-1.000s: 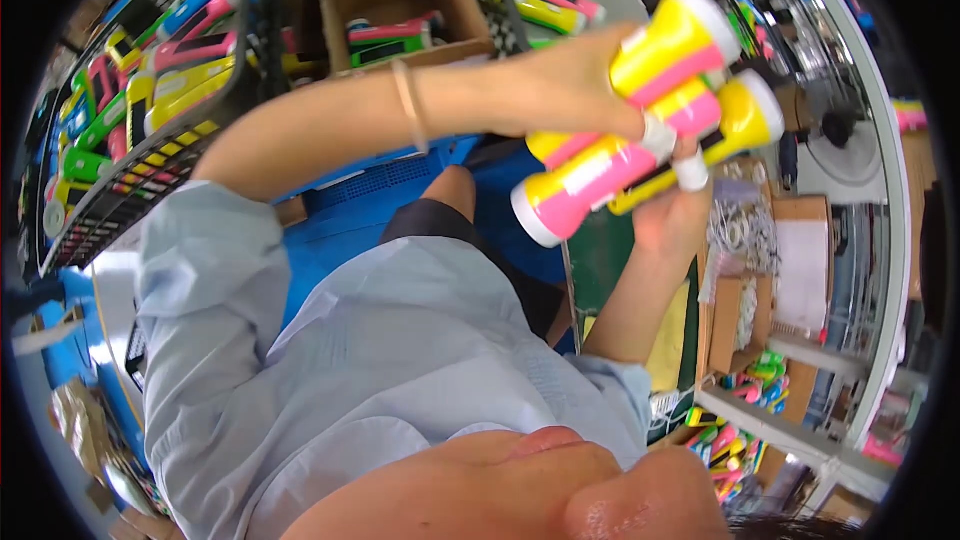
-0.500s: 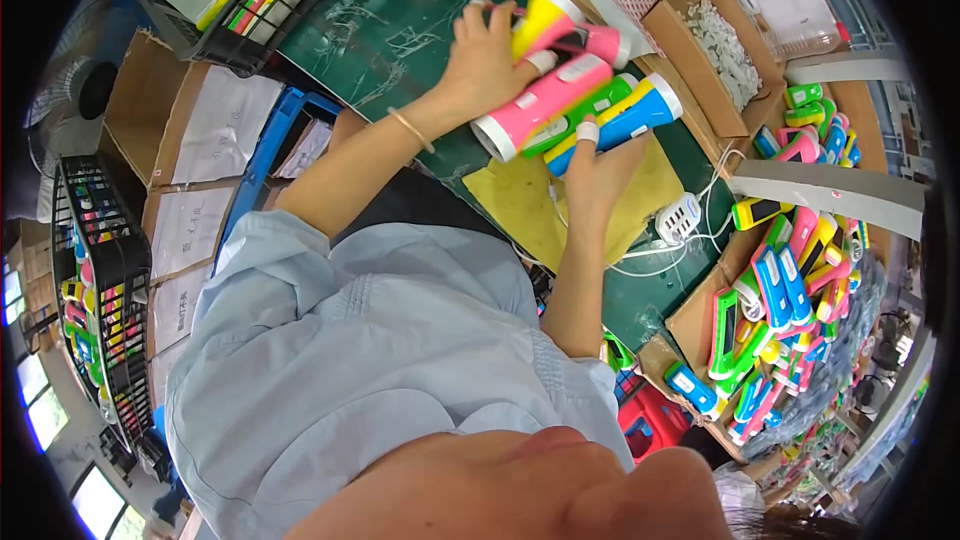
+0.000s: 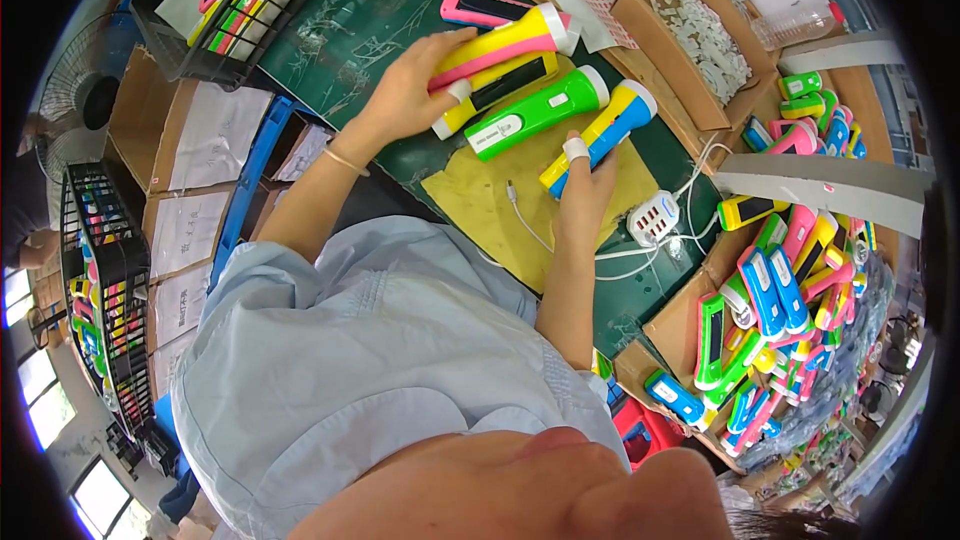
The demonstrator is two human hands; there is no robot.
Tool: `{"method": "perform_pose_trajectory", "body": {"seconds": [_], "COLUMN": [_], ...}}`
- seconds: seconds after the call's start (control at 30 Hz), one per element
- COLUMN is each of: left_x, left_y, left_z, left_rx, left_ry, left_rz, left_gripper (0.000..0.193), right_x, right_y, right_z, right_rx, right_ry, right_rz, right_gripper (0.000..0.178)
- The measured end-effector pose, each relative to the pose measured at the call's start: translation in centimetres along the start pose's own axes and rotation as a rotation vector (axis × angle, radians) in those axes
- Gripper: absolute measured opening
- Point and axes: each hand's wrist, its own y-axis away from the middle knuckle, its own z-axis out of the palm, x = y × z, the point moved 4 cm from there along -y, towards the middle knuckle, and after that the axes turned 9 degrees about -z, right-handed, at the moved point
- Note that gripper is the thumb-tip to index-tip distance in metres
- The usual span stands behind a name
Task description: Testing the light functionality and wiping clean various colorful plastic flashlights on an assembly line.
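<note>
My left hand [image 3: 408, 92], a white cover on its thumb, is closed on a yellow and pink flashlight [image 3: 505, 43] with a white head. Right beneath that lies a yellow flashlight [image 3: 510, 83] with a dark panel. A green flashlight [image 3: 537, 113] rests between my hands, its pale head pointing away to the right. My right hand [image 3: 587, 182], its thumb also covered in white, grips a blue and yellow flashlight [image 3: 602, 135]. Behind the left hand's flashlight lies a pink flashlight [image 3: 485, 8] with a dark panel. Fingers under the flashlights are partly hidden.
A yellow cloth [image 3: 480, 190] with a white cable lies on the green table [image 3: 330, 50]. Beside it sits a white multi-port charger [image 3: 653, 218]. A cardboard box [image 3: 640, 25] holds small white parts. Flashlights pile up at right; a black crate [image 3: 240, 45] stands far left.
Both hands have shifted left in the view. The pink flashlight at the front of the group has left that spot. The green one now shows fully, and a yellow one with a dark panel shows.
</note>
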Motion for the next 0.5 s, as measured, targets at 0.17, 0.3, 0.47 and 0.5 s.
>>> {"method": "perform_pose_trajectory", "body": {"seconds": [0.17,0.3,0.47,0.5], "left_x": [-0.8,4.8,11.8,12.2], "left_y": [1.5,2.6,3.6,3.1], "left_z": [-1.4,-0.7,6.7,7.0], "left_rx": [0.353,0.315,-0.454,-0.443], "left_ry": [-0.125,-0.009,0.687,0.665], "left_rz": [-0.041,0.048,-0.165,-0.238], "left_gripper": [0.043,0.04,0.06,0.059], "right_x": [-7.5,-3.5,-3.4,-4.2], "right_y": [4.4,3.3,7.5,7.3], "right_z": [-2.1,-2.5,-1.8,-1.6], "right_rx": [0.345,0.062,-0.176,-0.258], "right_ry": [0.039,0.269,0.279,0.32], "right_rz": [-0.588,-0.351,-0.565,-0.582], "right_gripper": [0.024,0.057,0.067,0.068]}}
